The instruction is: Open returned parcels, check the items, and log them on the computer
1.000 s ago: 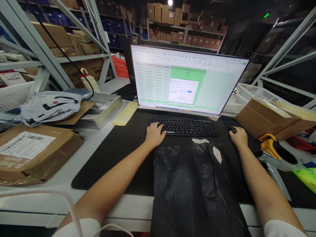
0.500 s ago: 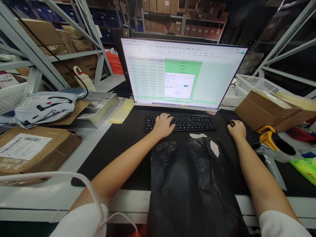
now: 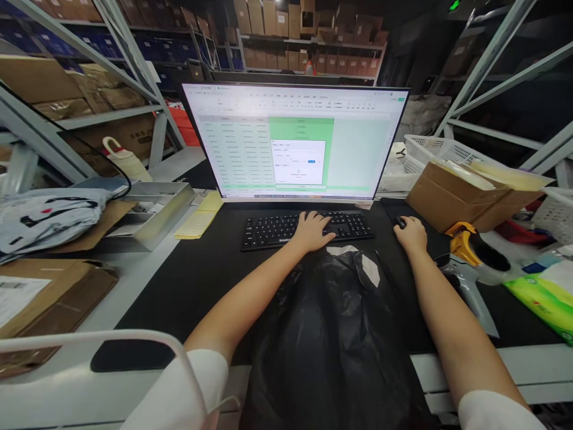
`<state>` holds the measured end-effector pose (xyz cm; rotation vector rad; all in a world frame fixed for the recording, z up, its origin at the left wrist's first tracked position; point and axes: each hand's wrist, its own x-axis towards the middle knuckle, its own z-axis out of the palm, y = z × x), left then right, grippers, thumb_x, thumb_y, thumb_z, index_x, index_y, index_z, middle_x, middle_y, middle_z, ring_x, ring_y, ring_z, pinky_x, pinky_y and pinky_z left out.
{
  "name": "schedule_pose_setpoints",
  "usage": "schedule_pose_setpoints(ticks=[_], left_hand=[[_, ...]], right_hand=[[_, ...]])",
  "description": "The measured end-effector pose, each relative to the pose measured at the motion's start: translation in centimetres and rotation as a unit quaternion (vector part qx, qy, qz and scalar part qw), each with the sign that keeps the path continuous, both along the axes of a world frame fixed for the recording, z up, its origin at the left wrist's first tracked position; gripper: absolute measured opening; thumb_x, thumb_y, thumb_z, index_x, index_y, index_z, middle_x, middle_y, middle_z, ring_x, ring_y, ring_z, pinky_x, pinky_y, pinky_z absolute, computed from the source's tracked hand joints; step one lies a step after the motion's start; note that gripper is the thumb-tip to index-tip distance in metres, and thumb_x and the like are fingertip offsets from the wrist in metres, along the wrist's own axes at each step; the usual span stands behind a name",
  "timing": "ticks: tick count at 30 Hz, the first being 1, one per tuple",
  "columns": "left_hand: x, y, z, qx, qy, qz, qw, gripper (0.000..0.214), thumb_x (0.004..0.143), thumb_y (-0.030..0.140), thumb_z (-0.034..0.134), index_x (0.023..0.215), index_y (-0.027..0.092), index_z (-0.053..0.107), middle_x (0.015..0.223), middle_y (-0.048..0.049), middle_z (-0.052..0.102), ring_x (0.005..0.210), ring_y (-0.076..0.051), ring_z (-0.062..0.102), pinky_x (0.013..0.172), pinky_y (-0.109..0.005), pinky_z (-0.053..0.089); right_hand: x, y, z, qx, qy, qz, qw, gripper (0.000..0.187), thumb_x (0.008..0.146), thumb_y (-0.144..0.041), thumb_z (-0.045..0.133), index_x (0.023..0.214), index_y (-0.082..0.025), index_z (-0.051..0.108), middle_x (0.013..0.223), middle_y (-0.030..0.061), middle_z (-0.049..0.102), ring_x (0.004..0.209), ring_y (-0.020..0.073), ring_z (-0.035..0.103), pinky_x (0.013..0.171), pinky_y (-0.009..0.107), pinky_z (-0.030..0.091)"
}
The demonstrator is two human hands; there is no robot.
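Note:
My left hand (image 3: 312, 232) rests on the right-middle part of a black keyboard (image 3: 268, 230), fingers spread over the keys. On the right, my right hand (image 3: 410, 234) is wrapped around a dark computer mouse (image 3: 400, 223), most of which its fingers cover. Behind the keyboard stands a monitor (image 3: 237, 143) showing a green-tinted spreadsheet and a small white dialog box. A black plastic bag (image 3: 331, 340) with white labels lies at the table's front, below the keyboard, partly under my left forearm.
A black mat (image 3: 179, 286) covers the tabletop. To the left are a parcel (image 3: 58, 298), a grey tray (image 3: 156, 221) and yellow notepaper (image 3: 197, 221). At right sit a cardboard box (image 3: 447, 194), a yellow-and-grey scanner (image 3: 463, 243), white baskets (image 3: 452, 146) and a green packet (image 3: 537, 301).
My left hand has slid rightward along the keyboard. The right hand stays on the mouse. The camera view has shifted, so the desk things appear further left.

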<state>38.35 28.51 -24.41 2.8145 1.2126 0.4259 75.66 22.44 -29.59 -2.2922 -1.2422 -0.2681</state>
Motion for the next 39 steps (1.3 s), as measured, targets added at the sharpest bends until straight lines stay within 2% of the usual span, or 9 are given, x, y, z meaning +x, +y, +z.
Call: schedule_pose_setpoints(ticks=[5, 8, 11, 14, 16, 19, 24, 31, 39], left_hand=[[0.4, -0.5, 0.3, -0.028, 0.025, 0.003, 0.999, 0.071, 0.098, 0.063, 0.045, 0.156, 0.020, 0.047, 0.158, -0.0139, 0.050, 0.151, -0.037, 0.033, 0.126, -0.066, 0.013], [-0.2, -0.7, 1.8, -0.052, 0.041, 0.002, 0.998, 0.072, 0.098, 0.063, 0.047, 0.156, 0.022, 0.046, 0.165, -0.0131, 0.041, 0.156, -0.038, 0.027, 0.126, -0.066, 0.012], [-2.6, -0.6, 4.2, -0.072, 0.059, 0.006, 0.996, 0.068, 0.096, 0.063, 0.052, 0.153, 0.025, 0.051, 0.164, -0.0114, 0.043, 0.155, -0.039, 0.028, 0.126, -0.062, 0.018], [-7.1, -0.4, 5.6, -0.063, 0.067, 0.024, 0.995, 0.063, 0.098, 0.060, 0.051, 0.151, 0.025, 0.055, 0.161, -0.0106, 0.048, 0.153, -0.037, 0.035, 0.124, -0.058, 0.025], [-10.5, -0.7, 5.0, -0.054, 0.066, 0.070, 0.994, 0.061, 0.098, 0.057, 0.051, 0.150, 0.024, 0.055, 0.161, -0.0112, 0.048, 0.152, -0.036, 0.036, 0.124, -0.057, 0.027], [-14.5, -1.8, 2.2, -0.056, 0.053, 0.177, 0.981, 0.063, 0.099, 0.054, 0.050, 0.153, 0.020, 0.052, 0.164, -0.0158, 0.042, 0.153, -0.038, 0.035, 0.121, -0.058, 0.032], [-15.7, -4.3, -2.2, -0.025, 0.028, 0.225, 0.974, 0.065, 0.103, 0.051, 0.043, 0.157, 0.016, 0.045, 0.169, -0.0174, 0.032, 0.157, -0.038, 0.028, 0.121, -0.059, 0.033], [-14.6, -4.6, -2.9, 0.024, 0.010, 0.178, 0.984, 0.060, 0.103, 0.046, 0.044, 0.154, 0.017, 0.050, 0.166, -0.0149, 0.039, 0.155, -0.035, 0.033, 0.122, -0.058, 0.033], [-15.1, -4.3, -3.5, 0.042, 0.015, 0.183, 0.982, 0.059, 0.101, 0.046, 0.047, 0.153, 0.018, 0.052, 0.164, -0.0150, 0.042, 0.153, -0.035, 0.036, 0.120, -0.054, 0.036]], right_hand=[[0.4, 0.1, -0.5, 0.020, -0.006, -0.001, 1.000, 0.051, 0.086, -0.036, 0.057, 0.132, -0.018, 0.072, 0.141, 0.0155, 0.059, 0.120, 0.0332, 0.060, 0.103, 0.045, 0.049], [0.5, 0.2, -0.8, 0.028, -0.013, 0.003, 1.000, 0.052, 0.086, -0.036, 0.056, 0.131, -0.017, 0.072, 0.140, 0.0163, 0.060, 0.119, 0.0330, 0.060, 0.103, 0.045, 0.049], [0.4, 0.2, -0.8, 0.027, -0.017, 0.005, 0.999, 0.051, 0.086, -0.035, 0.055, 0.130, -0.016, 0.072, 0.138, 0.0171, 0.060, 0.118, 0.0331, 0.060, 0.103, 0.045, 0.049], [0.3, 0.1, -0.6, 0.015, -0.015, 0.002, 1.000, 0.052, 0.086, -0.035, 0.056, 0.132, -0.016, 0.071, 0.140, 0.0171, 0.059, 0.119, 0.0337, 0.060, 0.102, 0.045, 0.049], [0.1, 0.0, -0.4, 0.008, -0.006, -0.003, 1.000, 0.053, 0.086, -0.036, 0.056, 0.133, -0.017, 0.070, 0.142, 0.0163, 0.058, 0.118, 0.0339, 0.060, 0.102, 0.046, 0.049], [0.0, -0.1, -0.3, 0.014, -0.012, -0.006, 1.000, 0.055, 0.087, -0.037, 0.054, 0.136, -0.017, 0.069, 0.144, 0.0167, 0.057, 0.119, 0.0345, 0.060, 0.102, 0.046, 0.049], [-0.2, -0.2, -0.2, 0.001, -0.032, 0.002, 1.000, 0.055, 0.092, -0.038, 0.051, 0.139, -0.016, 0.067, 0.145, 0.0184, 0.056, 0.123, 0.0367, 0.058, 0.103, 0.048, 0.048], [-0.3, -0.2, 0.0, -0.017, -0.015, -0.009, 1.000, 0.060, 0.091, -0.039, 0.052, 0.145, -0.014, 0.061, 0.144, 0.0196, 0.056, 0.122, 0.0360, 0.059, 0.101, 0.046, 0.048], [-0.4, -0.2, 0.2, -0.037, -0.017, -0.032, 0.999, 0.062, 0.091, -0.043, 0.051, 0.145, -0.014, 0.061, 0.146, 0.0211, 0.055, 0.120, 0.0384, 0.059, 0.099, 0.048, 0.049]])
